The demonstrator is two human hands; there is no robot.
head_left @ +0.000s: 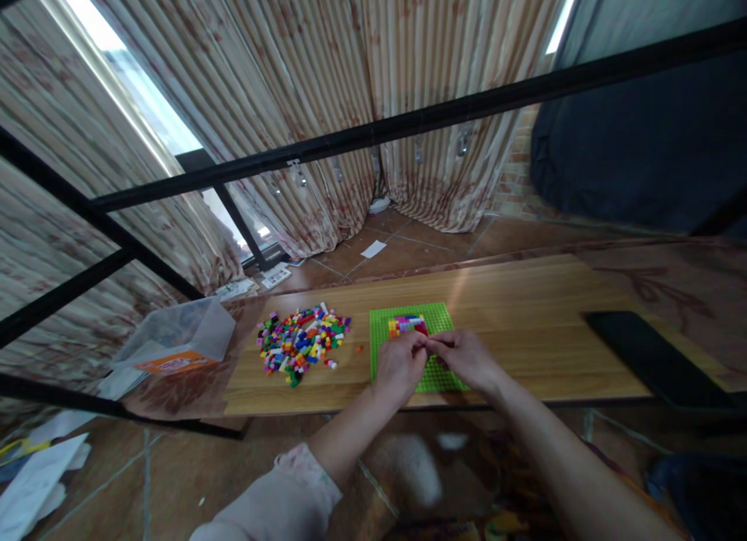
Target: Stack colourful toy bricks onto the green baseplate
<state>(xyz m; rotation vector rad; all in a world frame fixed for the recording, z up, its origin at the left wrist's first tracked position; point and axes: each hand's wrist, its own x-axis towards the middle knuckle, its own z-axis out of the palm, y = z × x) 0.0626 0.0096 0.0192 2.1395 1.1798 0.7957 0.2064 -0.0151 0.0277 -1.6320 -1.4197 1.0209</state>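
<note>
A green baseplate (437, 319) lies on the wooden table (525, 315), with a small block of coloured bricks (405, 324) built on its far part. Both hands rest over the plate's middle. My left hand (398, 366) has its fingers curled, pinching at the near edge of the built bricks. My right hand (467, 360) meets it, fingers closed in a pinch at the same spot. What the fingertips hold is too small to make out. A heap of loose coloured bricks (300, 340) lies on the table to the left of the plate.
A clear plastic tub (187, 331) with an orange label sits at the table's left end. A black flat device (647, 354) lies at the right. Black metal bars (408, 124) cross overhead. Papers lie on the tiled floor at the left.
</note>
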